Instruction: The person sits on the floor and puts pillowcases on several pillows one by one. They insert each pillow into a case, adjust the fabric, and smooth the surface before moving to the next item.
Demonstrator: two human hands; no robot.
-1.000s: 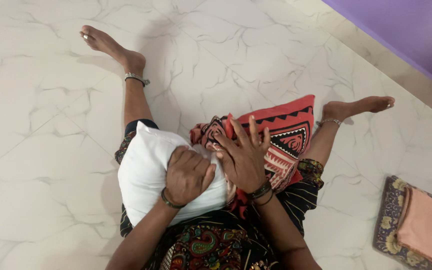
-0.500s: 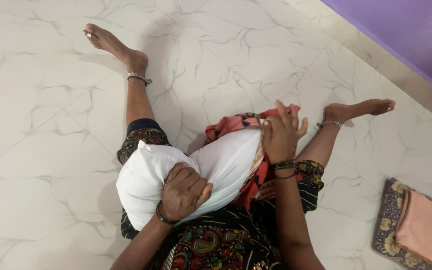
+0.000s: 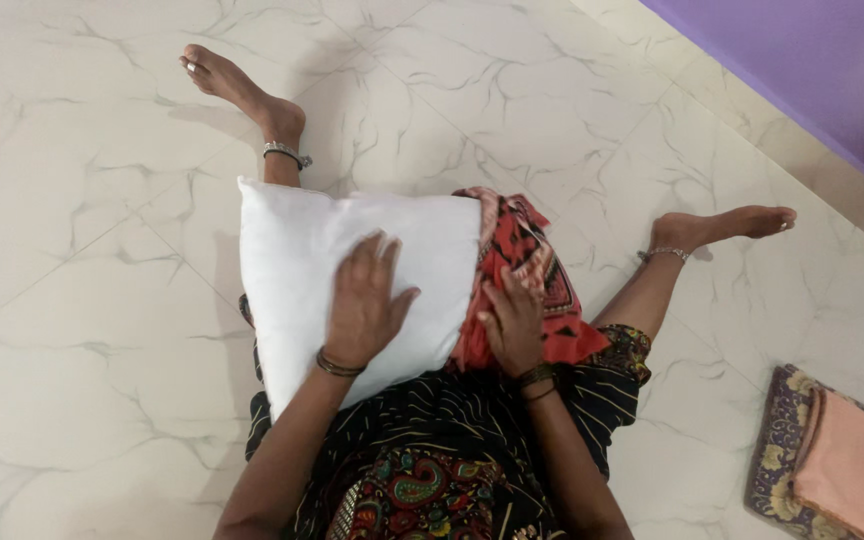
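Head view, subject seated on the white marble floor (image 3: 72,330), legs spread.

Far left: bare floor only. Next, the white pillow (image 3: 292,260) lies across the lap, its top left corner reaching toward the left ankle. It looks plump and smooth, with soft creases near the hand. The left hand (image 3: 362,305) rests flat on the pillow's front, fingers (image 3: 377,262) spread, palm down, gripping nothing.

Right of that, the red patterned pillow cover (image 3: 522,250) is bunched over the pillow's right end; black and cream geometric print, cloth crumpled into folds, only that end sheathed as far as I can see. The right hand (image 3: 514,320) presses on the cover's lower edge, fingers together and curled into the cloth; whether they pinch the hem I cannot tell.

My judgement on doing this step well: keep the flat hand steadying the pillow while the cover is drawn evenly along it, corners matched, no twist.

Far right: a folded peach cloth (image 3: 857,465) on a floral mat (image 3: 777,440), well apart.
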